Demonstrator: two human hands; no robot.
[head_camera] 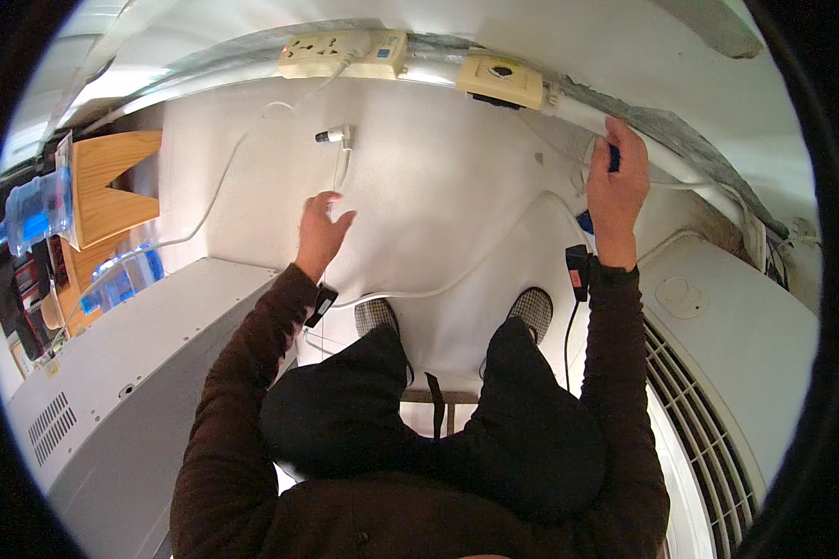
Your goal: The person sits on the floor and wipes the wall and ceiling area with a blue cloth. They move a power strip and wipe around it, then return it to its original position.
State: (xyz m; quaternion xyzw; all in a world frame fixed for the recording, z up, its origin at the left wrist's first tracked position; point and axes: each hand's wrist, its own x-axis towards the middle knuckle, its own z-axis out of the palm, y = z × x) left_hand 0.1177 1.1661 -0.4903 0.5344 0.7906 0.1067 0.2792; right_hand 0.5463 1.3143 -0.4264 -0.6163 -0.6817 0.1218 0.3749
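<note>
My left hand [321, 234] is held over the floor with its thumb and fingers apart. Just beyond its fingertips lies a white elbow-shaped fitting with a black end [335, 135], joined to a short white tube. Whether the fingertips touch that tube is hard to tell. My right hand [619, 189] reaches towards the wall pipe, thumb and fingers closed about a dark blue object [614, 158] that is mostly hidden. Another blue piece [585, 222] shows beside that wrist; I cannot tell whether the two are joined.
A cream power strip [300, 57] with a white plug and a cream switch box [500, 78] sit along the wall pipe [587, 115]. White cord [447, 286] crosses the floor before my slippers. A metal cabinet [147, 314] stands left, a grilled appliance [734, 335] right, water bottles [38, 209] far left.
</note>
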